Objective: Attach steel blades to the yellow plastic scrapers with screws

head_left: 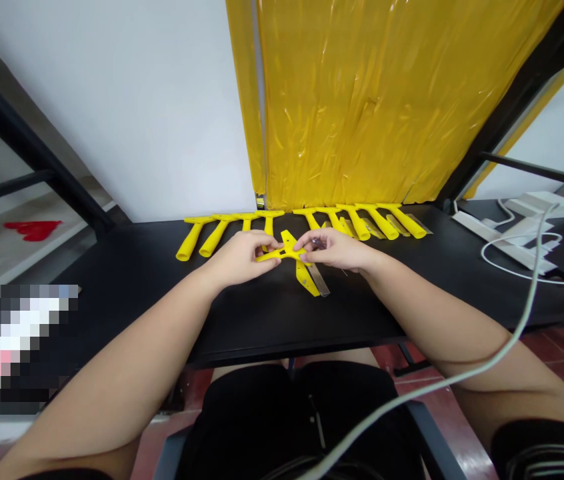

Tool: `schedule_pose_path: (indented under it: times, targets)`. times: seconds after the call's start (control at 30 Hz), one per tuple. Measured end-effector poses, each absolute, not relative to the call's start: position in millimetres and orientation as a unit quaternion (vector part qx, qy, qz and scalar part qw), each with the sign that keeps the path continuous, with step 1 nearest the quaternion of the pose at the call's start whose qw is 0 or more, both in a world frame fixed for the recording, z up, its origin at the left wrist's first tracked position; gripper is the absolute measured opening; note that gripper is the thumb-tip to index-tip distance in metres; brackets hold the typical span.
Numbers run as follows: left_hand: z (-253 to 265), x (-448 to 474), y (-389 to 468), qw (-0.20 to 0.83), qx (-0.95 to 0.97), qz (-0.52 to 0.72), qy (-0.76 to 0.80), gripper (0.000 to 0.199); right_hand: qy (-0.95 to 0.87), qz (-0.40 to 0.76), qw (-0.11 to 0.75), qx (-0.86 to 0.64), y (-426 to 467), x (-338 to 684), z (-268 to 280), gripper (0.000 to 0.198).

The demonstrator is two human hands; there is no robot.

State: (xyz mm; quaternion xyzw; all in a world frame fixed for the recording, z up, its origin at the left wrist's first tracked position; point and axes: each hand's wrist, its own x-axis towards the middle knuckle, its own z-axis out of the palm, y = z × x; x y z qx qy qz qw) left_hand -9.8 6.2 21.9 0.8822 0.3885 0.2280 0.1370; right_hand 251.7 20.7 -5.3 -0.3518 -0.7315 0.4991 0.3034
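Above the middle of the black table, both my hands are on a yellow plastic scraper (305, 277), whose wide head slants down toward me. Along the right edge of that head lies a thin metal strip (319, 280). My left hand (242, 257) is closed around the handle side, fingertips and thumb pinching it. From the other side, my right hand (335, 248) pinches the scraper close to the head; its fingertips partly cover the joint. I cannot tell whether the right fingers also hold a small part.
Behind my left hand stands a row of yellow scraper handles (215, 238); more yellow scrapers (381, 223), some with metal blades, lie behind my right. White plastic pieces (512, 233) and a white cable (527, 313) are at the right. A yellow-wrapped panel (362, 100) borders the black table (262, 320).
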Motion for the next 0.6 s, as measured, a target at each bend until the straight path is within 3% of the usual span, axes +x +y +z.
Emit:
schedule_pose_path:
  times: [0.2, 0.4, 0.6]
  targets:
    - [20.9, -8.8, 5.9, 0.129, 0.890, 0.218, 0.380, 0.026, -0.781, 0.415, 0.284, -0.369, 18.0, 247.7, -2.8, 0.016]
    - [22.1, -12.8, 8.6, 0.102, 0.874, 0.201, 0.431, 0.026, -0.794, 0.305, 0.328, -0.411, 19.0, 256.6, 4.1, 0.010]
    - [20.3, -26.3, 17.1, 0.064, 0.828, 0.227, 0.509, 0.032, -0.819, 0.346, 0.201, -0.411, 18.1, 255.2, 1.7, 0.007]
